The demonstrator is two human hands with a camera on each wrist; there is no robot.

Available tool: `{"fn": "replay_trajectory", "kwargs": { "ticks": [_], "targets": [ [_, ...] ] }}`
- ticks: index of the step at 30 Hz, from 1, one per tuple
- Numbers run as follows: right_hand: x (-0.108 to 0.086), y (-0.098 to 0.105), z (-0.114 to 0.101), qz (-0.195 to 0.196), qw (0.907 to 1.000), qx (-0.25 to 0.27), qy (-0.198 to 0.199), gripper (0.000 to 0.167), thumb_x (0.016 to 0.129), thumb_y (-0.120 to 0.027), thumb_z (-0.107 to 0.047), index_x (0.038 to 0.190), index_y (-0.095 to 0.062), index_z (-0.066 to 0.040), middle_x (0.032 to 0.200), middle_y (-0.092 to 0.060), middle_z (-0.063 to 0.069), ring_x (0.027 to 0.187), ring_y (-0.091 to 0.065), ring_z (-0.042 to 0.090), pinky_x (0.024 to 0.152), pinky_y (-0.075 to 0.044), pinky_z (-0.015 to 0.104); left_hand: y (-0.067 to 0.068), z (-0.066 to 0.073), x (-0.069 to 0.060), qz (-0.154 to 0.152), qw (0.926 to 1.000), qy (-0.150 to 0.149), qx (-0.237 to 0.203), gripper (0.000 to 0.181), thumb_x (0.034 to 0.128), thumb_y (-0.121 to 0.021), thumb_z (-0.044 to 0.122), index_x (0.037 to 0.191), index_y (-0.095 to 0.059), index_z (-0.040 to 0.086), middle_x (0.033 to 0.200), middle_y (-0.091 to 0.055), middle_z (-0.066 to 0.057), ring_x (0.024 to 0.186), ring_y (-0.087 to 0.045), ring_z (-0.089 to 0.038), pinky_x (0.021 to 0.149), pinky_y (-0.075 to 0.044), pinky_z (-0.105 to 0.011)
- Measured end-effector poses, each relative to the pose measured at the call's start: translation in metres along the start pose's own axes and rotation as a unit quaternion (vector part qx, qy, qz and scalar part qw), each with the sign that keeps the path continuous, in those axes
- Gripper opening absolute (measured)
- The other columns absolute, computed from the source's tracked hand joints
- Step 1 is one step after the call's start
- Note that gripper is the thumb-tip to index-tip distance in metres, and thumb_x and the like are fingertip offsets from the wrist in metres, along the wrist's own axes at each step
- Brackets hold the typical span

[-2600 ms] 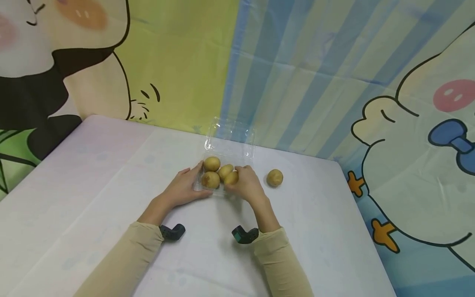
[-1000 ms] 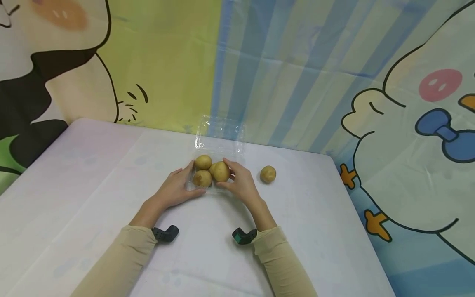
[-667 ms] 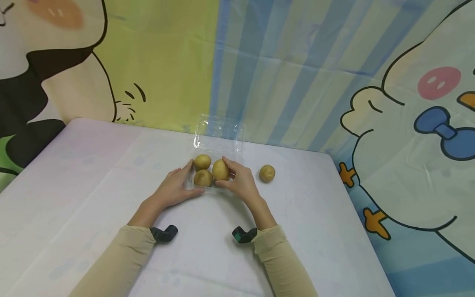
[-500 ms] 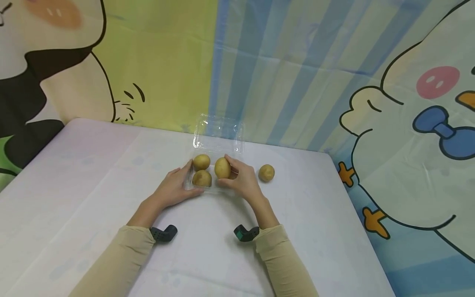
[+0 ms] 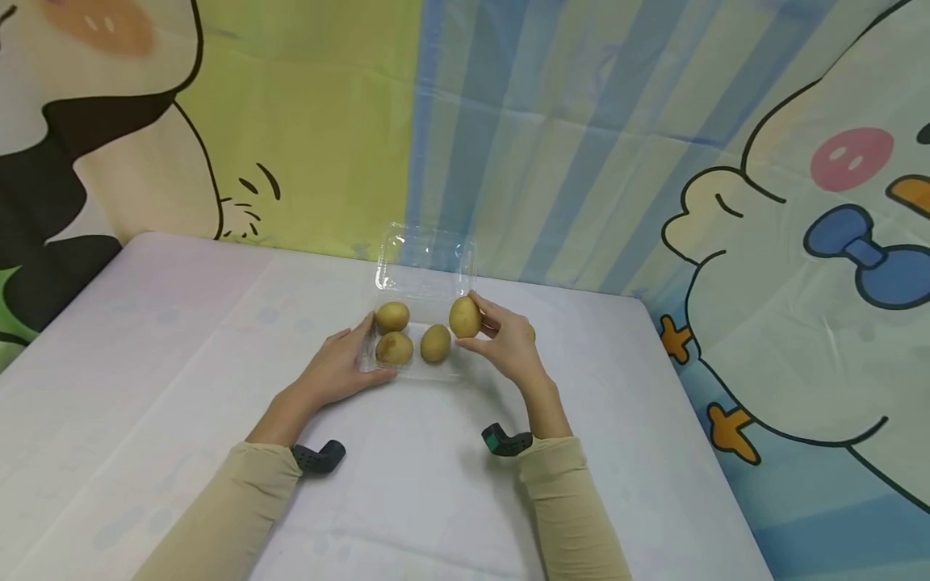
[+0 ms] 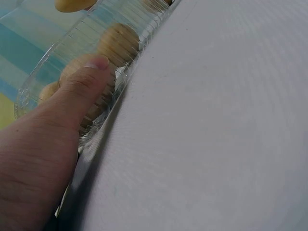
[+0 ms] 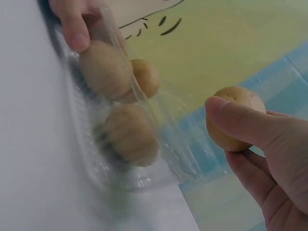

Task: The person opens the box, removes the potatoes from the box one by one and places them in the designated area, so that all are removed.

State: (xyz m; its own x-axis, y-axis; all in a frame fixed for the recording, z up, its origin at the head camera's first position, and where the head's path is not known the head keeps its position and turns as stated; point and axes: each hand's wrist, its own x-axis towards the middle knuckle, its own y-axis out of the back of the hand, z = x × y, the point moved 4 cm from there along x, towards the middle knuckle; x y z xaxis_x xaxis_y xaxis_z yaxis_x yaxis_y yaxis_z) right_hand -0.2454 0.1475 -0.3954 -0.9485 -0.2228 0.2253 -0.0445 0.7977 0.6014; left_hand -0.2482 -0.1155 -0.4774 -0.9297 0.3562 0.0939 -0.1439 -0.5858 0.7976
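Right hand: right hand (image 5: 508, 335) grasps held potato (image 5: 464, 318), thumb near side, fingers far side.
Held potato: raised off table (image 5: 363, 500), by right end of box (image 5: 425, 374); over rim or just outside, can't tell.
Held potato vs fingers: at fingertips, to their left; right hand nearer, left hand well apart.
Held potato axis: longer than wide in head view, long way running up the view; upright or near-far unclear. No distinct front end.
Left hand: left hand (image 5: 343, 367) grips box's left end, thumb against near wall.
In box: far-left potato (image 5: 392, 317), near-left potato (image 5: 394, 349), right potato (image 5: 435, 344), that last one left and nearer the person than held potato.
Lid: lid (image 5: 425, 262) up, behind box.
Loose potato: loose potato (image 5: 533, 332) mostly hidden behind right hand.
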Motion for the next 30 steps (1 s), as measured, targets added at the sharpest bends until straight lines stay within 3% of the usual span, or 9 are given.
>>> {"fn": "replay_trajectory", "kwargs": {
  "ticks": [9,19,24,30],
  "targets": [
    [-0.003,0.029,0.015,0.044,0.9985,0.001,-0.034,0.081,0.069,-0.084,-0.020,0.141,-0.048,-0.021,0.140,-0.053,0.007,0.115,-0.062,0.022,0.091,-0.053,0.028,0.000,0.001,0.000,0.006,0.9999,-0.011,0.002,0.113,0.0755,-0.070,0.060,0.152,-0.012,0.000,0.154,-0.028,-0.019,0.138,-0.034,-0.037,0.116,-0.020,-0.052],
    [-0.011,0.065,0.033,0.094,0.9943,-0.004,-0.051,0.080,0.071,-0.083,-0.016,0.141,-0.046,-0.024,0.144,-0.048,0.005,0.120,-0.058,0.023,0.091,-0.052,0.023,0.000,0.000,0.001,-0.005,1.0000,0.000,0.001,0.114,0.0755,-0.067,0.064,0.152,-0.010,0.002,0.155,-0.026,-0.018,0.139,-0.031,-0.038,0.116,-0.020,-0.052],
    [-0.017,0.081,0.035,0.105,0.9924,0.008,-0.065,0.080,0.072,-0.082,-0.017,0.142,-0.043,-0.024,0.146,-0.045,0.003,0.122,-0.056,0.023,0.093,-0.051,0.025,0.000,0.000,0.001,-0.006,1.0000,0.000,0.004,0.114,0.0760,-0.066,0.065,0.152,-0.009,0.003,0.155,-0.026,-0.017,0.140,-0.031,-0.037,0.117,-0.019,-0.051],
    [-0.021,0.092,0.053,0.117,0.9896,0.005,-0.083,0.082,0.072,-0.082,-0.020,0.142,-0.042,-0.028,0.147,-0.044,0.003,0.124,-0.055,0.023,0.094,-0.051,0.028,0.000,0.000,0.001,-0.005,1.0000,0.000,0.001,0.113,0.0760,-0.067,0.064,0.152,-0.010,0.003,0.155,-0.027,-0.016,0.140,-0.030,-0.038,0.116,-0.020,-0.052]
  ]
}}
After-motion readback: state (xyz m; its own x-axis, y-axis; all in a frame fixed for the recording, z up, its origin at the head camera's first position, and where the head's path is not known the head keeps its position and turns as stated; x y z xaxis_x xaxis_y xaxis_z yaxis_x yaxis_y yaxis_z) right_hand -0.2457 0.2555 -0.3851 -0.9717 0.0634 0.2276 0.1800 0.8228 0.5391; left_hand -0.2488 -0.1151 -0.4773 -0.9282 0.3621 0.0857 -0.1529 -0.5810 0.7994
